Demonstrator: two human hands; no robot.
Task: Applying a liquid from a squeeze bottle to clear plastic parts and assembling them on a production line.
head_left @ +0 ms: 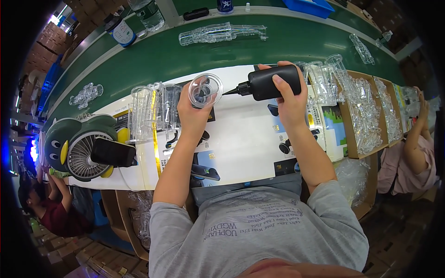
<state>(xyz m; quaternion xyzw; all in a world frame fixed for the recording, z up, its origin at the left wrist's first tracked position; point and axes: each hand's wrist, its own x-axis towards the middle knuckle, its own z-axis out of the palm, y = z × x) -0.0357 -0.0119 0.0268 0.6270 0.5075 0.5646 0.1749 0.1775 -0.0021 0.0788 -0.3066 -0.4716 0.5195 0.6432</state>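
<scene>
In my left hand (191, 111) is a clear plastic cup-shaped piece (205, 91), its round rim turned up toward me. My right hand (289, 97) grips a black squeeze bottle (274, 83) lying on its side. The bottle's thin pointed nozzle (235, 90) reaches left to the cup piece's rim; whether it touches cannot be told. Below both hands lies a white printed cardboard sheet (245, 134). Several clear tubes (141, 113) stand just left of my left hand, and more clear tubes (322, 83) are beyond my right hand.
A penguin-shaped fan (83, 148) with a phone (113, 153) against it is at left. Cardboard boxes (352, 125) of clear parts stand at right. Clear parts (222, 34) lie on the green belt (278, 46). Co-workers (55, 208) sit at both sides.
</scene>
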